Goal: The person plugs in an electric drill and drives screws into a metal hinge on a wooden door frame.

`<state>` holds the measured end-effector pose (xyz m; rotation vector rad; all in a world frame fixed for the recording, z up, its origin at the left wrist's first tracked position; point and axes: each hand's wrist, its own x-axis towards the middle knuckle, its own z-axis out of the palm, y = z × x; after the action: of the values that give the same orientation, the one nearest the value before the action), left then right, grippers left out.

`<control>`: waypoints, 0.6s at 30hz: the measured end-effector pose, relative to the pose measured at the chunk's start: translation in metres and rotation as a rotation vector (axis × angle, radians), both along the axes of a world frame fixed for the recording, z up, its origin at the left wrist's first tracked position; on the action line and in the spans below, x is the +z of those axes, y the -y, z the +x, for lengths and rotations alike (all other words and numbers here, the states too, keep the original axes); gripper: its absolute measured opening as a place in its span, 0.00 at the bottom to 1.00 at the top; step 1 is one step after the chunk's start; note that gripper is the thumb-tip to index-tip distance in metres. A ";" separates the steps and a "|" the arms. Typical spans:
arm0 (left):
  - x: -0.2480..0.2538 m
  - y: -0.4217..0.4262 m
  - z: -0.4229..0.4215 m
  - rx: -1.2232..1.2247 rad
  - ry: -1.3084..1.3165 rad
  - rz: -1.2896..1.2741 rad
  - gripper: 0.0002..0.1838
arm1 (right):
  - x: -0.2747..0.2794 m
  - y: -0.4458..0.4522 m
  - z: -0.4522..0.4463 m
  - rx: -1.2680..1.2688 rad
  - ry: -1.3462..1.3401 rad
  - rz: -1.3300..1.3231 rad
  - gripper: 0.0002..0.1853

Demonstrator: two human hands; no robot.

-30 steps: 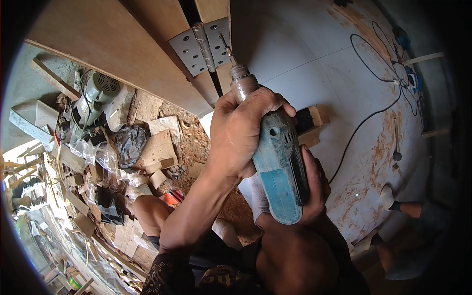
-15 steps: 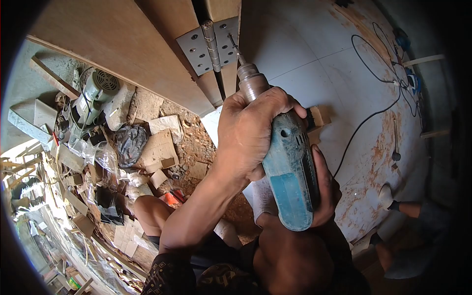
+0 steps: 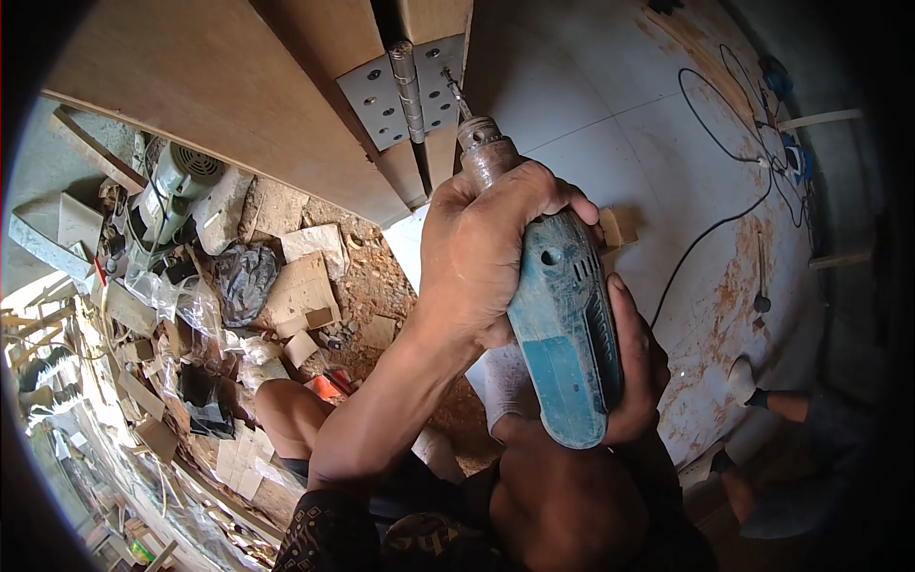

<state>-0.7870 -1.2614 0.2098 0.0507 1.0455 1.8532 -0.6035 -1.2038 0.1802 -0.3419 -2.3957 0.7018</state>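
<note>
A worn teal power drill (image 3: 562,334) points up and away from me in the head view. My left hand (image 3: 477,253) is wrapped round its front housing, just behind the metal chuck (image 3: 484,143). Lower down, my right hand (image 3: 637,367) is closed on the right side of the drill, where the grip is mostly hidden. From the chuck a thin bit (image 3: 455,91) reaches the right leaf of a silver hinge (image 3: 407,91); whether the tip is inside a hole I cannot tell. Several screws or holes show on both leaves. The hinge lies across wooden boards (image 3: 219,95).
At left, a green-grey power tool (image 3: 181,186) sits among cardboard pieces (image 3: 300,291), plastic and wood scraps on dirt. Right of me is a pale tiled floor (image 3: 591,153) with a black cable (image 3: 701,243) and reddish dirt. Another person's foot (image 3: 748,379) is at lower right.
The view has shifted slightly. The chuck shows a different side, so it has turned. Both my hands keep their hold on the drill, with the bit still at the hinge's right leaf.
</note>
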 end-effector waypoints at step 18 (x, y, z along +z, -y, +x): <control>-0.005 -0.006 -0.003 0.031 0.123 0.145 0.08 | 0.013 -0.010 0.003 0.040 0.132 0.068 0.71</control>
<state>-0.7899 -1.2556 0.2046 0.0060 0.8314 1.9322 -0.6003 -1.1934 0.1932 -0.3221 -2.5513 0.6317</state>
